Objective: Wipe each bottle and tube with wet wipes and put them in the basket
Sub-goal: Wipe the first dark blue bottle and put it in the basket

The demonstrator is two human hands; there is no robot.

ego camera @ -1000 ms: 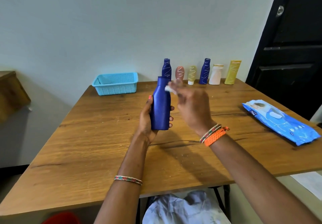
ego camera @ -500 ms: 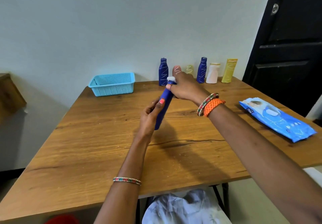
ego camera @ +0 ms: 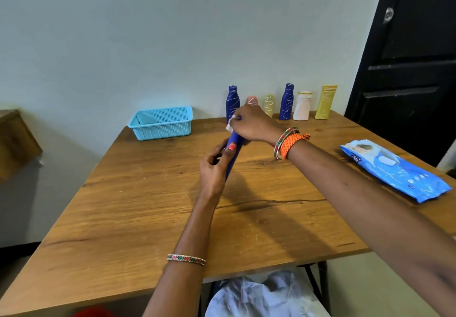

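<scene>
Above table (ego camera: 138, 218) centre: blue bottle (ego camera: 233, 155) tilted, lower body clasped in left hand (ego camera: 213, 168), neck end pinched with white wipe (ego camera: 230, 123) by right hand (ego camera: 251, 125). Likely light, rigid, slick when damp; best gripped mid-body. Basket (ego camera: 160, 131) well apart, far left.

Single head-worn wide-angle view, looking forward and down across the wooden table (ego camera: 153, 218) toward the wall (ego camera: 172, 33), both forearms entering from the lower edge, the near table edge close below.
</scene>
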